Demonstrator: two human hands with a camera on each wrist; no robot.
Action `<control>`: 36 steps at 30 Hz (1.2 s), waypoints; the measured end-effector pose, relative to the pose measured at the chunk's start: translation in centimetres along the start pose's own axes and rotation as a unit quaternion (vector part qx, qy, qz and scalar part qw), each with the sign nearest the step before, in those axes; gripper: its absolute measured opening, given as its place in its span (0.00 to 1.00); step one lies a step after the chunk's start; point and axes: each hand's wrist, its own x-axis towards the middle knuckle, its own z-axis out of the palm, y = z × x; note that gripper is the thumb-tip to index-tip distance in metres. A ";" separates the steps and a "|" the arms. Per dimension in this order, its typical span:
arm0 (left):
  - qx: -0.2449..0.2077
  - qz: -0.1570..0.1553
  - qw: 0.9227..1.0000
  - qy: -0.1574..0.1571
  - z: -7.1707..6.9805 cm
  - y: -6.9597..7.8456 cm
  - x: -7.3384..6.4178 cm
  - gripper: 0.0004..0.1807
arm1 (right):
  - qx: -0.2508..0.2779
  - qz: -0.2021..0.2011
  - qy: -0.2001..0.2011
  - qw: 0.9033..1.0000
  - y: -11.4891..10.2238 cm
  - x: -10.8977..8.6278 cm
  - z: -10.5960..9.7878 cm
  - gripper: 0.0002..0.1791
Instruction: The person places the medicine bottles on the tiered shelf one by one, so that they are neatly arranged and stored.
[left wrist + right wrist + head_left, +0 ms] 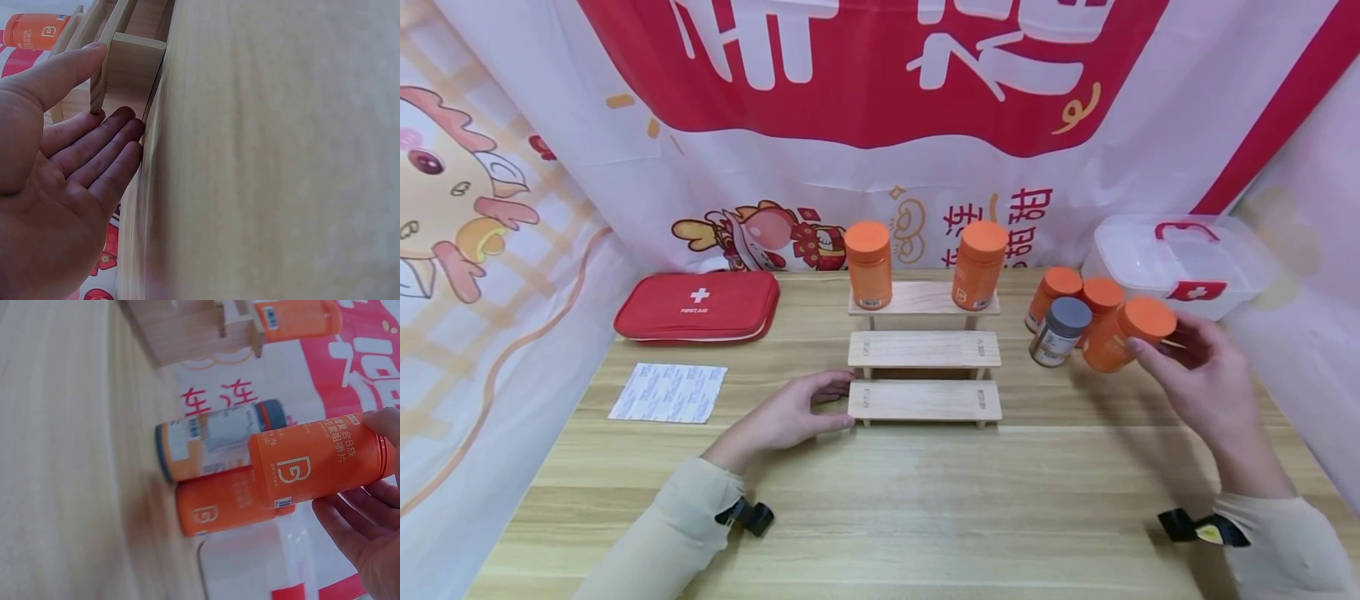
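Note:
In the head view my right hand (1213, 387) grips an orange pill bottle (1112, 342) near its lid, tilted and raised off the table. Close by it stand a grey-lidded bottle (1054, 333) and two more orange bottles, one of them (1054, 296) farther left. My left hand (790, 412) touches the left end of the lowest step of a three-step wooden rack (925, 402), its fingers fairly straight in the left wrist view. Two orange bottles stand on the top step, one at the left (869, 271) and one at the right (979, 267).
A red first-aid pouch (700, 307) lies at the back left, with a white printed packet (668, 393) in front of it. A clear lidded box (1180, 258) with a red clasp stands at the back right. Printed cloth (820, 183) hangs behind the table.

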 end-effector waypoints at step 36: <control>-0.002 0.002 1.000 0.000 0.0 -0.3 0.0 0.39 | 0.098 -0.174 -0.001 0.980 -6.8 -0.3 3.5 0.33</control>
